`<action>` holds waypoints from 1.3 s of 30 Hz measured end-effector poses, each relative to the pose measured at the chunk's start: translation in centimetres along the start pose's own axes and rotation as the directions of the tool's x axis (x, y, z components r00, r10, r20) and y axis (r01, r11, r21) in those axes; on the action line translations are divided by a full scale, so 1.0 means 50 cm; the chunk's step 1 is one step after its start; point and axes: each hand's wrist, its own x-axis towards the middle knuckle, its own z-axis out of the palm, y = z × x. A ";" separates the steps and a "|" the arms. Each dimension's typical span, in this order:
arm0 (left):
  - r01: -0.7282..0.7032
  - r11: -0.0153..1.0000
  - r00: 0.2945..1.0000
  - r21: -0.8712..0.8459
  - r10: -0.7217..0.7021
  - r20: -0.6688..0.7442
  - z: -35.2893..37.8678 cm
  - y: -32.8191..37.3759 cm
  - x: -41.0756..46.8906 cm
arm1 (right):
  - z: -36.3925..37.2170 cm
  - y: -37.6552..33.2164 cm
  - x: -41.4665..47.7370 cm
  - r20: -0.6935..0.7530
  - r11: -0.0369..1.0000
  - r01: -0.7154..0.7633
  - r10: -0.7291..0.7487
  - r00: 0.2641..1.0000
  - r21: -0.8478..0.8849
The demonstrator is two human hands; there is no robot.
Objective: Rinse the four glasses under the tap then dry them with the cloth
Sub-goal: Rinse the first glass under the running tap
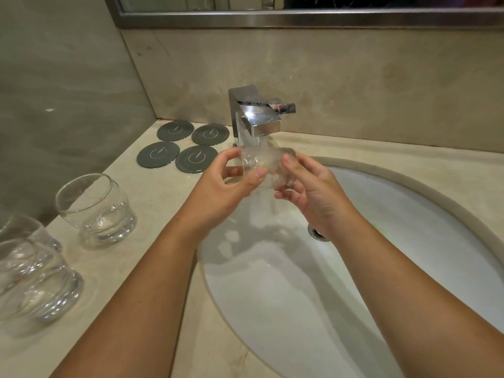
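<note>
Head view, only view available.

Obs: left hand [218,192] grips the held tumbler [266,166] from its left side, thumb across the near face, fingers curled behind. Right hand [313,192] holds the same tumbler from the right, thumb on top, fingers curled beneath. The tumbler sits directly under the spout of the chrome tap [256,115], above the back of the sink basin [409,214]. Running water [245,133] blurs its outline, so I cannot tell which way its mouth faces.

Obs: three more wait on the marble counter [152,203] to the left. The lone tumbler [95,211] stands mouth up, and the edge pair [35,279] sits close together at the frame edge; touching or not, cannot tell. Four dark coasters [196,159] lie bare beside the tap. The cloth is not in view.

Risks, as judged:
- Wet glass and wet fingers could let the tumbler slip and drop into the hard basin, chipping or breaking it. Two hands lower the odds.
- The tumbler is held close under the metal spout, so lifting it carelessly could knock the rim against the tap.
- Flow striking the curved wall may splash onto the counter and leave it slick where the waiting tumblers stand.
- Setting this one down near the edge pair could clink glass on glass.
- With no cloth in view, reaching for it with wet hands invites fumbling.
</note>
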 end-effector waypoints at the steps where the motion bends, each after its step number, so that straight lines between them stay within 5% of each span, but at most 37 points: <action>1: 0.004 1.000 1.000 0.003 -0.004 0.024 0.000 0.000 -0.001 | -0.001 0.001 0.001 -0.012 1.000 0.009 -0.009 1.000 0.007; 21: 0.041 0.997 0.999 -0.063 -0.040 0.021 0.011 -0.003 -0.002 | -0.002 0.009 0.007 -0.060 0.999 0.044 -0.042 0.997 0.024; 29: -0.093 0.996 0.995 0.019 0.092 0.032 0.007 0.004 -0.005 | 0.000 0.009 0.006 -0.079 0.999 0.029 -0.027 0.997 0.023; 39: -0.067 0.997 0.997 -0.040 0.066 -0.036 0.005 0.014 -0.005 | 0.000 0.002 -0.007 0.059 0.997 0.080 -0.078 0.995 -0.023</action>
